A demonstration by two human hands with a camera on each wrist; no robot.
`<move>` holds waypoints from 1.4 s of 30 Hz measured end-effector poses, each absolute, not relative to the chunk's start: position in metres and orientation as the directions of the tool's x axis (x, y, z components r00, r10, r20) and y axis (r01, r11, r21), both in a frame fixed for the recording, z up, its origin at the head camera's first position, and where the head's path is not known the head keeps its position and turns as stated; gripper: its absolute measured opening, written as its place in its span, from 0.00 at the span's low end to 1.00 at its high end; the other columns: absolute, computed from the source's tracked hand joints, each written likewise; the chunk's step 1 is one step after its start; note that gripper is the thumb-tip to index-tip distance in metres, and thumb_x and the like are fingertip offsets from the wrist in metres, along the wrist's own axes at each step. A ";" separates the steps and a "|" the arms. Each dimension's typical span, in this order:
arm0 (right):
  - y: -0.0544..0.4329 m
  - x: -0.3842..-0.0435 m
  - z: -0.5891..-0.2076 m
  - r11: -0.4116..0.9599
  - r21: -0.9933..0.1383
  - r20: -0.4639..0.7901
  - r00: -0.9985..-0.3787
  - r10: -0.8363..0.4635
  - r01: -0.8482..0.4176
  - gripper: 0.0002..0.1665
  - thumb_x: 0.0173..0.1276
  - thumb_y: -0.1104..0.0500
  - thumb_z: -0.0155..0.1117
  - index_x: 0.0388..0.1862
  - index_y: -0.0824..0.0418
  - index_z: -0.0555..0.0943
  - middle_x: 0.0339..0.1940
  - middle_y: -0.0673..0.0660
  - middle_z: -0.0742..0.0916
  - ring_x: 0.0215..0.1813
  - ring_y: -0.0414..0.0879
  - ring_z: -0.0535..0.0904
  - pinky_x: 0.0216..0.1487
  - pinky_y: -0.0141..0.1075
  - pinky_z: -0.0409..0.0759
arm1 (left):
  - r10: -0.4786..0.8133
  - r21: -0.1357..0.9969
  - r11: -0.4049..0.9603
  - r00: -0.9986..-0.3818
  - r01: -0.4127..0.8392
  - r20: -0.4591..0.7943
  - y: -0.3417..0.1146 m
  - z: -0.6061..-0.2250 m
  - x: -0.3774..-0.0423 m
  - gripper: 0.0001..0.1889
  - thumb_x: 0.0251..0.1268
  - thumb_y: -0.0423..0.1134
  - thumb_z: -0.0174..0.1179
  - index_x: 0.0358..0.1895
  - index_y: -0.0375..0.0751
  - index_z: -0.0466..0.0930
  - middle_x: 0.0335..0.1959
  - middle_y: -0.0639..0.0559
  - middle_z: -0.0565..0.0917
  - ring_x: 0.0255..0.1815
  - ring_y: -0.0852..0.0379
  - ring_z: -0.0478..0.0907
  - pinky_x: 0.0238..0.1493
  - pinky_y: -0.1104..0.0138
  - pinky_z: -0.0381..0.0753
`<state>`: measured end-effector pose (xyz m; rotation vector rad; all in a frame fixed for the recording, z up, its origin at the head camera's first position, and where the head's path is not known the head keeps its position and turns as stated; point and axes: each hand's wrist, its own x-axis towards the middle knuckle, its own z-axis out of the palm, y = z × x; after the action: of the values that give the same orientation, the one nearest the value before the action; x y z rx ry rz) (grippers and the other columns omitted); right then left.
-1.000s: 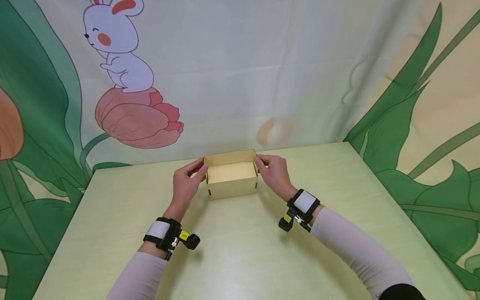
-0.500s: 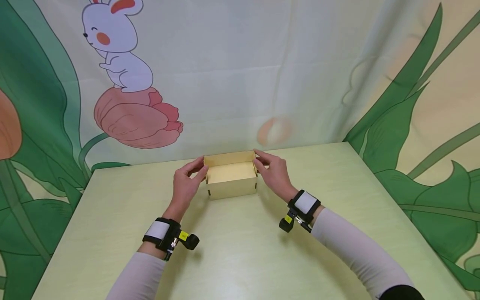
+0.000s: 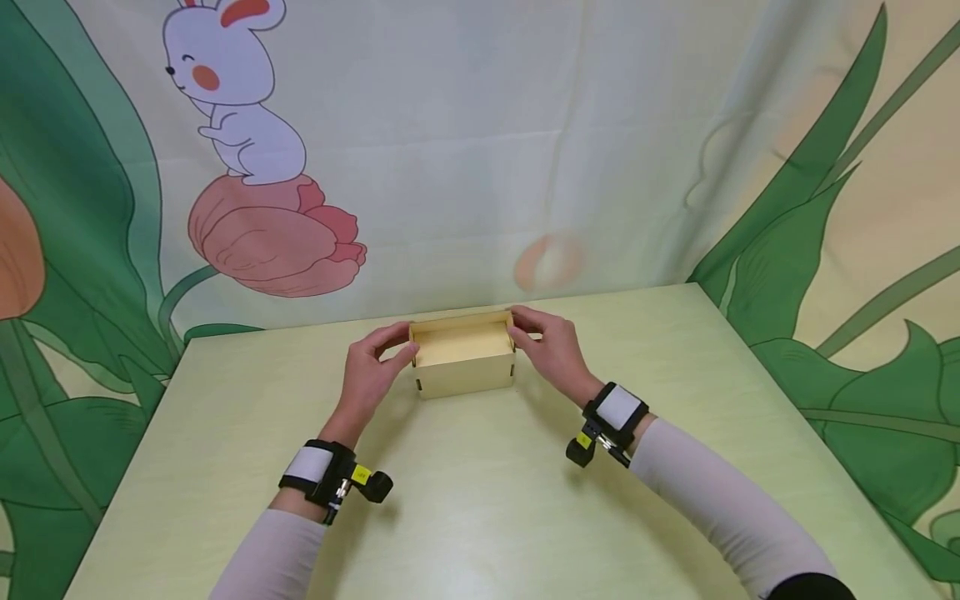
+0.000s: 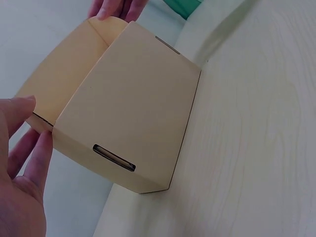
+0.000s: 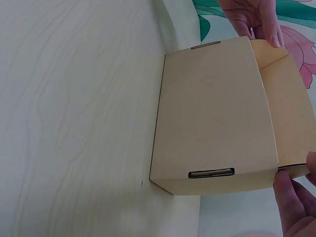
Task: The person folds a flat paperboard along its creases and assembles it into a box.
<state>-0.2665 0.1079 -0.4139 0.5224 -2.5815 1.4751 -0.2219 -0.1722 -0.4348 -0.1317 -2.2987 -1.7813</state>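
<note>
A small pale wooden box (image 3: pixel 465 377) stands near the table's back edge, its plain front panel towards me. Its upper side shows a shallow recess framed by thin raised walls. My left hand (image 3: pixel 367 367) pinches the left end at the upper edge, thumb on the inner side and fingers outside in the left wrist view. At the opposite end, my right hand (image 3: pixel 553 352) pinches the side wall between thumb and fingers. Dark-edged slots (image 4: pixel 113 158) run along the panel joints in both wrist views. The box's back face is hidden.
The pale wood-grain table (image 3: pixel 480 508) spreads out in front of the box. Right behind its back edge hangs a printed curtain (image 3: pixel 450 167) with a rabbit, flowers and leaves. Both wrists carry strapped-on cameras.
The raised back and end walls of the box have sunk slightly, and both hands have come down a little with them. The front panel has stayed in place.
</note>
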 end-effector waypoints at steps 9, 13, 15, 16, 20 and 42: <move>0.109 -0.265 -0.416 0.461 -0.796 0.309 -0.918 -0.250 -0.393 0.21 0.68 0.61 0.66 0.60 0.59 0.81 0.57 0.59 0.87 0.55 0.53 0.85 0.50 0.45 0.86 | -0.030 0.946 0.238 -0.971 0.222 0.236 -0.175 -0.437 -0.221 0.21 0.63 0.34 0.66 0.60 0.38 0.79 0.60 0.40 0.81 0.64 0.46 0.77 0.50 0.80 0.80; 0.110 -0.265 -0.418 0.457 -0.786 0.329 -0.908 -0.259 -0.416 0.21 0.68 0.61 0.67 0.60 0.59 0.81 0.55 0.59 0.87 0.56 0.52 0.84 0.49 0.45 0.86 | -0.016 0.939 0.248 -0.968 0.239 0.251 -0.175 -0.435 -0.221 0.21 0.61 0.32 0.67 0.59 0.37 0.80 0.60 0.42 0.81 0.63 0.46 0.78 0.49 0.77 0.82; 0.111 -0.265 -0.419 0.463 -0.775 0.338 -0.901 -0.272 -0.431 0.22 0.68 0.61 0.66 0.61 0.58 0.80 0.56 0.58 0.87 0.56 0.51 0.84 0.50 0.43 0.86 | -0.005 0.934 0.257 -0.966 0.250 0.260 -0.175 -0.434 -0.221 0.21 0.61 0.31 0.67 0.59 0.36 0.80 0.61 0.42 0.81 0.63 0.45 0.78 0.49 0.76 0.82; 0.112 -0.265 -0.420 0.464 -0.768 0.346 -0.895 -0.280 -0.442 0.22 0.68 0.62 0.66 0.61 0.57 0.80 0.56 0.58 0.87 0.56 0.51 0.84 0.50 0.43 0.86 | 0.000 0.931 0.261 -0.965 0.253 0.262 -0.175 -0.434 -0.222 0.21 0.61 0.31 0.68 0.58 0.36 0.80 0.61 0.42 0.81 0.63 0.45 0.78 0.49 0.76 0.82; 0.115 -0.266 -0.422 0.478 -0.730 0.376 -0.871 -0.317 -0.489 0.23 0.67 0.63 0.67 0.61 0.57 0.80 0.57 0.57 0.87 0.57 0.52 0.84 0.48 0.41 0.87 | 0.023 0.925 0.290 -0.968 0.247 0.251 -0.175 -0.431 -0.222 0.22 0.60 0.30 0.68 0.59 0.36 0.79 0.62 0.42 0.81 0.61 0.44 0.80 0.48 0.74 0.83; 0.129 -0.271 -0.436 0.553 -0.443 0.425 -0.708 -0.563 -0.706 0.26 0.70 0.57 0.65 0.65 0.60 0.77 0.66 0.55 0.82 0.55 0.51 0.85 0.42 0.37 0.87 | 0.144 0.786 0.514 -0.937 0.345 0.317 -0.184 -0.441 -0.221 0.26 0.53 0.32 0.73 0.59 0.39 0.80 0.62 0.45 0.82 0.65 0.47 0.78 0.55 0.60 0.83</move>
<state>-0.2707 0.1289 -0.4361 1.0634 -2.5552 0.8859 -0.2210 -0.1839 -0.4406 -0.4175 -2.5430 -1.3913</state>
